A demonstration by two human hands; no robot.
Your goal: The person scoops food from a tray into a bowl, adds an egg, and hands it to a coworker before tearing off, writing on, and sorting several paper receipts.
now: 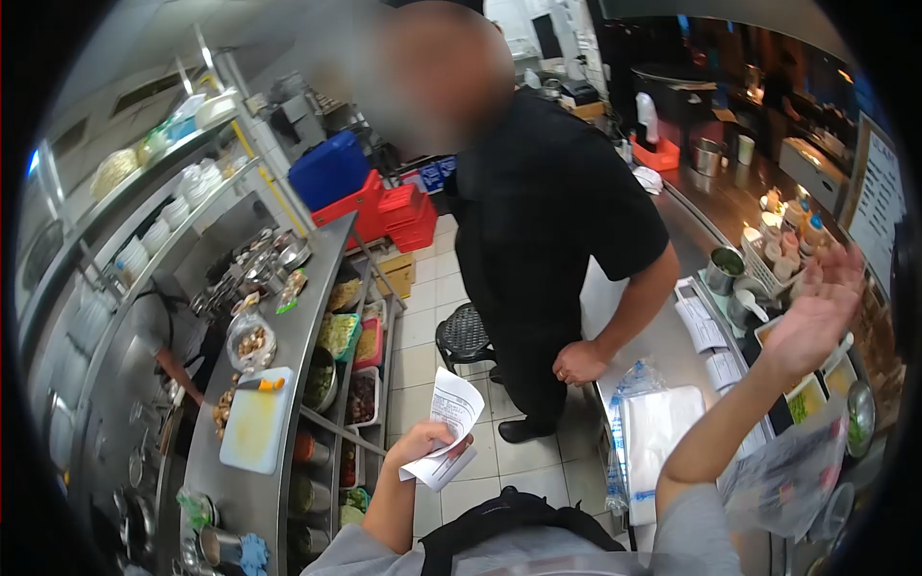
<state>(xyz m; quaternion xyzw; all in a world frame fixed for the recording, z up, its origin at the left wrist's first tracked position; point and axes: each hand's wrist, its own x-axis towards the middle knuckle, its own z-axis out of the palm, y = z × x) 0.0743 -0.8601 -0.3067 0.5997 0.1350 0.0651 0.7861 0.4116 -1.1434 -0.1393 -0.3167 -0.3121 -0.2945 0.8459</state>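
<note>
The left hand (437, 444), at six o'clock, has a narrow grip on curled printed paper slips (453, 413), pinched between thumb and fingers, with the upper part standing up above the hand and another part hanging below it. The right hand (816, 312) is raised at three o'clock, wide open with the palm showing and its fingers slightly blurred, above the right-hand counter. Under that forearm, at four o'clock, is a crumpled clear plastic bag (783, 475), and at five o'clock a flat stack of white plastic (663, 432) lies on the metal counter (610, 317). Further along, at three o'clock and near the right hand, are more printed slips (701, 322) in a row, a metal pot (724, 272) with something green in it, and a basket of squeeze bottles (788, 245).

At eight o'clock a white cutting board (255, 427) lies on the left metal table (206, 461), with an orange-handled knife (269, 384) at its far end. Just beyond it is an open bag of chopped pieces (252, 344); at nine o'clock a co-worker's arm (178, 372) reaches towards the table. A black stool (464, 332) stands at six o'clock, past the held slips. A person in black (538, 211) stands at twelve to one o'clock, and beyond, at eleven, are stacked red crates (410, 216)
</note>
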